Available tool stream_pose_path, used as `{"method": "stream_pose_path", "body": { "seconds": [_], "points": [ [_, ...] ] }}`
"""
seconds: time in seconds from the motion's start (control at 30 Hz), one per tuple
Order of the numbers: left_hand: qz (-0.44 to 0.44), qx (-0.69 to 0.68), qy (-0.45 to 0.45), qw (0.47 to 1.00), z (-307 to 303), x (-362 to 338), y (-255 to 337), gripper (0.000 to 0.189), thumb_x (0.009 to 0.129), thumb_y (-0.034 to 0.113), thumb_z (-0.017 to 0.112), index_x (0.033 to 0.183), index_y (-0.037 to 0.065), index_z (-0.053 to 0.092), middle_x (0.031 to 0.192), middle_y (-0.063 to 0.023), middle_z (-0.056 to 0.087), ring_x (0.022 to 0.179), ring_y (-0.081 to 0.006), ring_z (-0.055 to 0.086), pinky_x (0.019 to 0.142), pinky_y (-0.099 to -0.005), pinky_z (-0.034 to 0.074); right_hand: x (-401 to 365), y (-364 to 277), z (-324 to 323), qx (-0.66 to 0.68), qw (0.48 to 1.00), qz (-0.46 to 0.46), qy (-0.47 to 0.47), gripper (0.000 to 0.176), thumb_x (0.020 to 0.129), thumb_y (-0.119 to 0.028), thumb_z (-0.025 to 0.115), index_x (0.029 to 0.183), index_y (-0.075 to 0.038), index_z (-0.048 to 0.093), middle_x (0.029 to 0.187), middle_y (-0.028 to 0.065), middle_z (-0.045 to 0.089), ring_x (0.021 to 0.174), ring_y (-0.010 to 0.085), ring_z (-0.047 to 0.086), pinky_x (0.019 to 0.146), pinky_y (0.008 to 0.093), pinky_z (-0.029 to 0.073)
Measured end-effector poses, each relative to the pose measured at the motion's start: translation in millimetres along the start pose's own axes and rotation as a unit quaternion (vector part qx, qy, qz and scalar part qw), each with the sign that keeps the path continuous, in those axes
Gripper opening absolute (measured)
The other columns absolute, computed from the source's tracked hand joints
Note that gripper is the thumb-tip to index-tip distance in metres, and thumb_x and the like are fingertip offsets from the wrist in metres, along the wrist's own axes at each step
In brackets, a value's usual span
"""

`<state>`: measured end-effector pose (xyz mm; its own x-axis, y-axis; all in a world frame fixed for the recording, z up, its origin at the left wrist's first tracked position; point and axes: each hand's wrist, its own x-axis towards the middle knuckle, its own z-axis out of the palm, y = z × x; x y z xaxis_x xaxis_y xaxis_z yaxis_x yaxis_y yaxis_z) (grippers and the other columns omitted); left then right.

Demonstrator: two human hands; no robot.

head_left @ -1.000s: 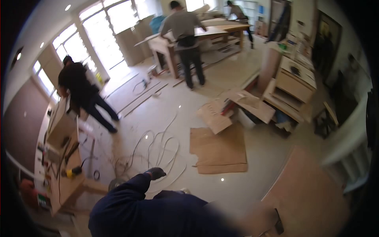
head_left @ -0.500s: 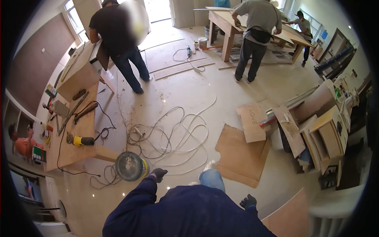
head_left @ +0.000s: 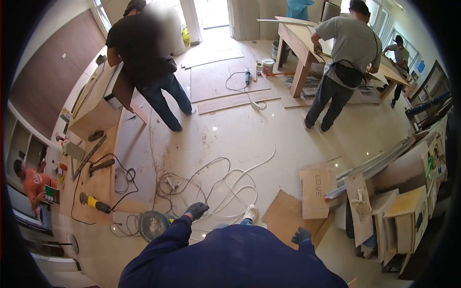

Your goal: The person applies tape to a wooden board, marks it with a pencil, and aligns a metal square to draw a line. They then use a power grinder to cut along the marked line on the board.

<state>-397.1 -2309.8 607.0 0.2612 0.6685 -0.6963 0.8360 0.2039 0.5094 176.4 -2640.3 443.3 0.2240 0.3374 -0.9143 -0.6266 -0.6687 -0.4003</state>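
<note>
My left hand (head_left: 197, 210), in a dark work glove, hangs over the floor with its fingers loosely bent and nothing visible in it. Below and beyond it lie loops of white cable (head_left: 230, 197), apart from the hand. A round dark-lidded bucket (head_left: 153, 226) stands just left of my left forearm. My right hand (head_left: 301, 235), gloved too, is held out above a brown cardboard sheet (head_left: 282, 213), fingers slightly apart and holding nothing. One of my shoes, a white clog (head_left: 251, 212), shows between the hands.
At left, a workbench (head_left: 102, 144) bears a yellow-and-black power tool (head_left: 94, 202) and a hammer (head_left: 102, 166). Wood pieces and a small cabinet (head_left: 406, 218) crowd the right. Several people work around; one stands at the far table (head_left: 300, 77). A corded tool (head_left: 248, 77) lies on floor boards.
My view has moved forward and turned somewhat left; the bucket and cardboard now sit nearer my body. Both hands have swung slightly, with nothing taken hold of.
</note>
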Motion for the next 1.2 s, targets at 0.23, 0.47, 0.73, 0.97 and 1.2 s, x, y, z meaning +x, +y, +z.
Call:
{"method": "stream_pose_path", "body": {
  "seconds": [0.23,0.47,0.73,0.97,1.2],
  "points": [
    [0.282,0.231,0.154,0.918,-33,73,12,0.026,0.087,0.034,0.062,0.098,0.01,0.068,0.088,-0.0183,0.067,0.083,-0.0336,0.066,0.071,-0.0447,0.051,64,-307,176,-0.041,0.991,-0.069,-0.111,0.011,0.098,-0.027,0.046,0.089,-0.023,0.051,0.075,-0.0006,0.049,0.061,0.0205,0.052,0.052,0.042,0.044],
    [0.032,0.274,-0.109,0.955,-84,154,5,0.067,0.067,0.023,0.078,0.131,0.016,0.059,0.11,-0.0186,0.068,0.108,-0.0391,0.063,0.091,-0.0472,0.052,67,-466,356,-0.06,0.987,-0.105,-0.105,0.011,0.094,-0.02,0.06,0.091,-0.015,0.051,0.075,0.0039,0.048,0.052,0.0173,0.047,0.045,0.034,0.043],
    [0.044,0.291,-0.006,0.956,-267,374,89,0.033,0.091,0.033,0.056,0.115,0.015,0.07,0.117,-0.0199,0.067,0.107,-0.0381,0.065,0.091,-0.0489,0.051,155,-531,307,-0.115,0.987,0.108,0.012,0.027,0.097,-0.032,0.057,0.106,-0.008,0.051,0.097,0.0166,0.058,0.081,0.0387,0.061,0.067,0.0583,0.05],
    [0.072,-0.12,0.128,0.982,-452,553,345,0.049,0.09,0.046,0.055,0.105,0.001,0.07,0.107,-0.0252,0.069,0.103,-0.0402,0.065,0.089,-0.0459,0.049,180,-651,408,-0.06,0.989,0.055,0.122,0.024,0.099,-0.03,0.055,0.103,-0.008,0.049,0.088,0.0138,0.052,0.062,0.0282,0.045,0.062,0.0532,0.046],
    [0.039,-0.031,0.077,0.996,-537,673,409,0.049,0.092,0.045,0.054,0.11,0.002,0.069,0.112,-0.0237,0.068,0.106,-0.0414,0.063,0.092,-0.0463,0.049,294,-815,563,-0.15,0.984,0.084,0.039,0.018,0.098,-0.029,0.054,0.093,-0.014,0.047,0.072,0.0056,0.043,0.058,0.025,0.045,0.055,0.049,0.041]
  ]
}}
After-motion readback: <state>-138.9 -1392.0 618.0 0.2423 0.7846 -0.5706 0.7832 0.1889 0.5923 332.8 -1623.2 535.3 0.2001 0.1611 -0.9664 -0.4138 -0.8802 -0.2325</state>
